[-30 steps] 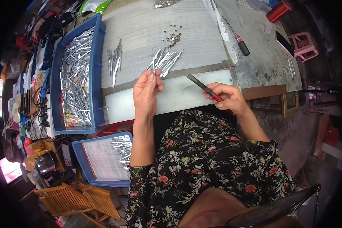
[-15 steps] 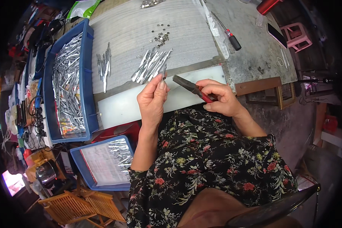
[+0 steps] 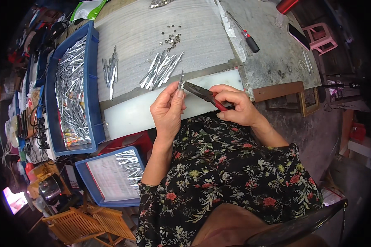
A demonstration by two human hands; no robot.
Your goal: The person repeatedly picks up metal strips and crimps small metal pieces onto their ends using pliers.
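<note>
My left hand (image 3: 168, 108) pinches a thin silver metal piece (image 3: 181, 77) upright, its dark tip showing above the fingers. Closed round the red handles of a pair of pliers (image 3: 201, 92) is my right hand (image 3: 238, 105). The dark jaws point left and meet the metal piece by my left fingertips; whether they grip it I cannot tell. Beyond my hands lies a bundle of similar silver pieces (image 3: 162, 71), with a smaller bundle (image 3: 111, 71) to its left. Several small round metal parts (image 3: 172, 41) are scattered farther back.
A white board (image 3: 130, 119) runs along the near table edge. On the left stands a deep blue bin (image 3: 94, 82) full of metal pieces, with a lower blue tray (image 3: 86, 175) nearer me. A screwdriver (image 3: 250, 42) and a phone (image 3: 298, 36) lie at the right.
The metal piece now stands higher above my left fingers. The plier jaws have come left against it, and my right hand has shifted slightly left with them.
</note>
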